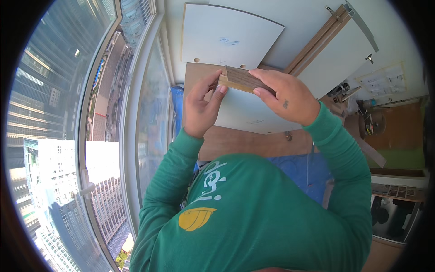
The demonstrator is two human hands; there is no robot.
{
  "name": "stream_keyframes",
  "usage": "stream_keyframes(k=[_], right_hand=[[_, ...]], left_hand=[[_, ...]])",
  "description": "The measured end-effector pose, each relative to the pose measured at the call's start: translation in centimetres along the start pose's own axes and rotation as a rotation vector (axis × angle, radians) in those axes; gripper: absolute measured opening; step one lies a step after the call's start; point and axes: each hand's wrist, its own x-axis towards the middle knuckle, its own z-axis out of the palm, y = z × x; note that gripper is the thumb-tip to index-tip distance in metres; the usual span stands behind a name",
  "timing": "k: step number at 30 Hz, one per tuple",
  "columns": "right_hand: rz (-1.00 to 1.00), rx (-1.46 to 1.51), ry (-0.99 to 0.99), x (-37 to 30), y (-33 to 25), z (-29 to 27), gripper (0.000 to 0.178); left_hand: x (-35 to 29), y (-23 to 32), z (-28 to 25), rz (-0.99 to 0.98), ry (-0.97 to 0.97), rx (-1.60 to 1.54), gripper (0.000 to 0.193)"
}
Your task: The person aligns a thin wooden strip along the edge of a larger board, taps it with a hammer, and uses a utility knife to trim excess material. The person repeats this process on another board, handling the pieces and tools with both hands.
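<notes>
A short piece of wood-grain board [241,80], dark brown on its broad face and lighter along its near edge, is held up in front of my chest. My left hand [202,105] pinches its left end between thumb and fingers. The right end lies in my right hand [287,94], thumb on the near edge and fingers over the far side, partly hiding the board. Beneath both hands a white panel [244,113] lies flat on a brown board surface [226,144].
Another white panel [217,29] leans against the far wall. Brown wooden strips [317,36] and a pale door-like panel [337,56] slant at the upper right. A bucket [377,124] of tools stands to the right. Blue sheeting [301,170] covers the floor. A window [129,109] runs along my left.
</notes>
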Motion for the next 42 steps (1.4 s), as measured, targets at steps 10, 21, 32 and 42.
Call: stream_keyframes(k=[10, 21, 32, 42], right_hand=[[-0.006, 0.009, -0.034, 0.5, -0.7, 1.5, 0.04], [0.006, 0.023, -0.022, 0.6, -1.6, 2.0, 0.043], [0.009, -0.013, -0.065, 0.7, -2.0, 1.6, 0.042], [0.018, 0.001, -0.094, 0.8, -2.0, 1.8, 0.042]], left_hand=[[-0.5, -1.0, 0.5, 0.109, 0.127, 0.04, 0.041], [-0.7, -0.3, 0.9, 0.088, 0.13, 0.007, 0.037], [-0.9, 0.6, 0.9, 0.084, 0.112, 0.024, 0.032], [-1.1, 0.3, 0.8, 0.102, 0.11, 0.03, 0.033]])
